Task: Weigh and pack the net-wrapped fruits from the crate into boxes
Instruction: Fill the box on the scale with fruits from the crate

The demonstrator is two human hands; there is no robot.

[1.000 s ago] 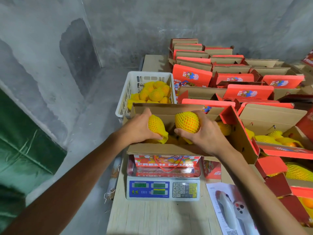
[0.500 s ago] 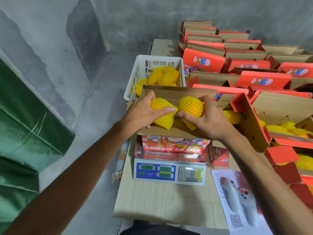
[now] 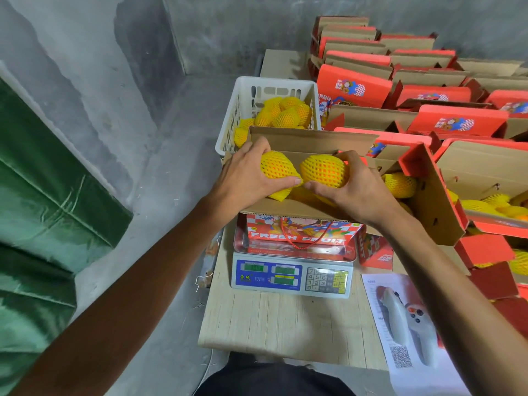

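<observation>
Gripping one netted fruit [image 3: 278, 167] in the left hand [image 3: 243, 178], another [image 3: 324, 170] in the right hand [image 3: 357, 190], both touching, hovering over the open box [image 3: 297, 208] sitting on the scale [image 3: 291, 277]. More fruits waiting in the crate [image 3: 243, 110] behind.

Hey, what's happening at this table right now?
A person is packing fruit. The left hand holds one net-wrapped fruit and the right hand holds another, both over an open box that sits on a digital scale. More wrapped fruit waits in the white crate behind, and other open boxes stand to the right.
</observation>
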